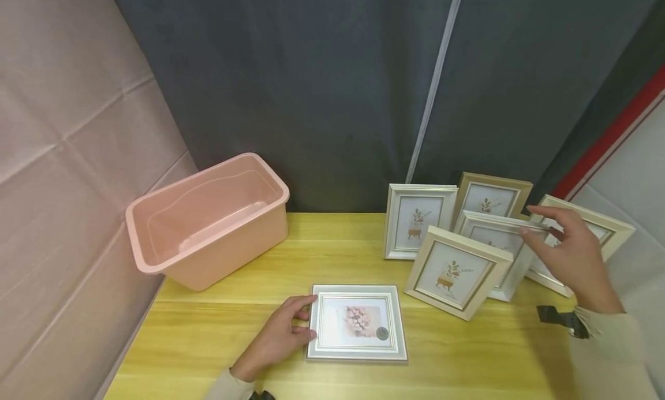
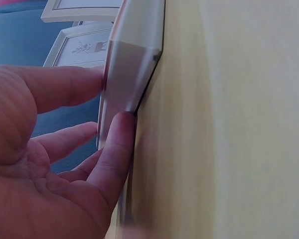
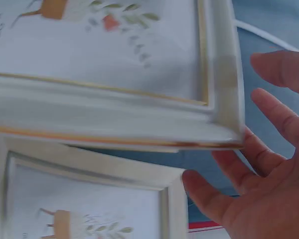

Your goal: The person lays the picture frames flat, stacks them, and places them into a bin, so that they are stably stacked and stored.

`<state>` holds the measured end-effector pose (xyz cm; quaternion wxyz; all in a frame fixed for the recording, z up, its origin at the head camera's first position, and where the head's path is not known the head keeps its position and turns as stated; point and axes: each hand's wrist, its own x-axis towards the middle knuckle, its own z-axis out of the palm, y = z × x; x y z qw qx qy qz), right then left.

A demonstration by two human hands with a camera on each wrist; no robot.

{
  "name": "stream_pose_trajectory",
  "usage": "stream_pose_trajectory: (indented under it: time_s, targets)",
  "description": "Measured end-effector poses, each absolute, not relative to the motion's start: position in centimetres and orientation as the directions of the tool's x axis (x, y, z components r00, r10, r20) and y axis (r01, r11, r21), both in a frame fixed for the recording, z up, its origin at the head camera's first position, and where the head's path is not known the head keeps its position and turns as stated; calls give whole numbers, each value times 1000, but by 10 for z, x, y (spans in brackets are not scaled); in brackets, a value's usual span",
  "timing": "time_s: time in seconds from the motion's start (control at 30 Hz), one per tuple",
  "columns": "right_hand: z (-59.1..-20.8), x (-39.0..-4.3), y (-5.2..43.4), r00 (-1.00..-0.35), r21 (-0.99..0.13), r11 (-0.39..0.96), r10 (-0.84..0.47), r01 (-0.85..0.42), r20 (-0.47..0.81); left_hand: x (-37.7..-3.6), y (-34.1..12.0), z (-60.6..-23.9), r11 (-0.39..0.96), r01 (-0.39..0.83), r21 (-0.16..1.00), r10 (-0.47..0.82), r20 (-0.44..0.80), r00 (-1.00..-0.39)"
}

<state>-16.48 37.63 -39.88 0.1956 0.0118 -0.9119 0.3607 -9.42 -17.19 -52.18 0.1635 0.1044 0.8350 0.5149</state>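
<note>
A silver-white picture frame [image 1: 358, 354] with a pink flower print lies flat on the table. My left hand [image 1: 277, 333] is at its left side, relaxed fingers and thumb touching the edge, as the left wrist view [image 2: 45, 149] also shows. My right hand [image 1: 576, 255] is raised at the top right corner of a white standing picture frame [image 1: 506, 293]. Its thumb and forefinger are spread on either side of that corner. In the right wrist view the fingers of the hand [image 3: 269, 184] are apart beside the frame [image 3: 224, 74], not closed round it.
A cream picture frame [image 1: 415, 273] leans in front of the white one. A white frame [image 1: 392, 221], a brown frame [image 1: 493, 180] and another cream frame [image 1: 618, 230] stand around it. A pink plastic tub [image 1: 234, 238] sits at the back left of the wooden table [image 1: 332, 238], before a dark curtain [image 1: 312, 100].
</note>
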Motion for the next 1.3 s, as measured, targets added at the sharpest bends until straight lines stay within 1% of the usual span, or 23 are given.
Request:
stream_pose_trajectory:
  time_s: [0.13, 0.4, 0.77, 0.9, 1.07, 1.17, 1.3]
  targets:
    - [-411, -172, 385, -941, -636, 759, 100, -137, 322, -94, -172, -522, 446, 6, 895, 346, -166, -923]
    - [-421, -178, 390, -946, -574, 803, 41, -160, 321, -95, -172, -523, 444, 7, 896, 344, -163, -925]
    - [-415, -169, 394, -955, -604, 774, -4, -191, 296, -94, -172, -523, 434, 5, 901, 345, -161, -925]
    - [-413, -165, 397, -951, -612, 758, -32, -224, 308, -94, -172, -522, 435, 1, 900, 344, -165, -924]
    - [-412, -160, 404, -956, -627, 739, -81, -247, 281, -93, -172, -520, 432, -2, 902, 345, -167, -924]
    - [-411, -157, 407, -966, -634, 739, -90, -228, 243, -93, -173, -520, 432, -4, 902, 344, -169, -924]
    - [-407, -152, 407, -982, -645, 745, -72, -170, 176, -94, -173, -521, 438, 1, 899, 346, -167, -923]
